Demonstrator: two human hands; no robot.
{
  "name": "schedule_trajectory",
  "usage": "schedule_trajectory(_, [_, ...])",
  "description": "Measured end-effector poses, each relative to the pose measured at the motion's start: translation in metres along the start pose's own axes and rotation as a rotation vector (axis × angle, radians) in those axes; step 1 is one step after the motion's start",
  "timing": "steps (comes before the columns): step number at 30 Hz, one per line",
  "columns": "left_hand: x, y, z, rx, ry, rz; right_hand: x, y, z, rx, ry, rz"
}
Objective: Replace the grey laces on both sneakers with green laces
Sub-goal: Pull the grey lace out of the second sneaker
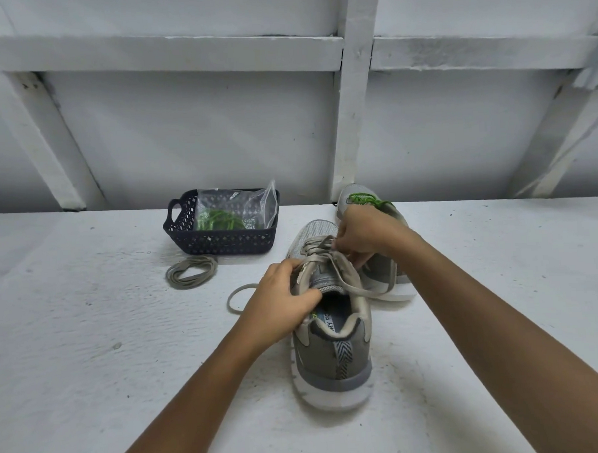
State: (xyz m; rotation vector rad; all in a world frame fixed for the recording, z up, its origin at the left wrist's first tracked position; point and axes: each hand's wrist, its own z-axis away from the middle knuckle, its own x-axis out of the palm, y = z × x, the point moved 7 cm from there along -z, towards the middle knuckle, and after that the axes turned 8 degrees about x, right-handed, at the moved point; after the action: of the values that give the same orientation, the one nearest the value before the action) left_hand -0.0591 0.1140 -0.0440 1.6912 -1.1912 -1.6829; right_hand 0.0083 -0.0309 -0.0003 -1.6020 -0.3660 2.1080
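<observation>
Left grip [281, 300] on sneaker [334, 356], white table [90, 338], wall [200, 128]

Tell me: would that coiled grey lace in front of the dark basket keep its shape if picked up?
Probably not. The coiled grey lace lies in loose, uneven loops, so it looks floppy and would likely droop and unwind. Being thin, it is probably light and would slide, not roll.

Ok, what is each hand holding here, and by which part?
The left hand grips the near sneaker by the left edge of its opening. The right hand pinches its grey lace at the eyelets.
</observation>
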Motion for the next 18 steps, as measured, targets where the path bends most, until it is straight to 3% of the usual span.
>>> schedule_trajectory(10, [0.0004, -0.0037, -0.0015, 0.005, 0.007, 0.015, -0.0048, -0.0028, 0.0061, -0.023, 0.19, 0.005])
schedule_trajectory(15, [0.0004, -0.0055, -0.0022, 0.01, 0.006, 0.01, 0.0042, 0.0024, 0.0044, 0.011, 0.041, -0.067])
schedule_trajectory(18, [0.0013, -0.0056, -0.0024, 0.013, 0.003, 0.011, -0.0006, 0.0027, 0.0023, 0.029, 0.072, -0.168])
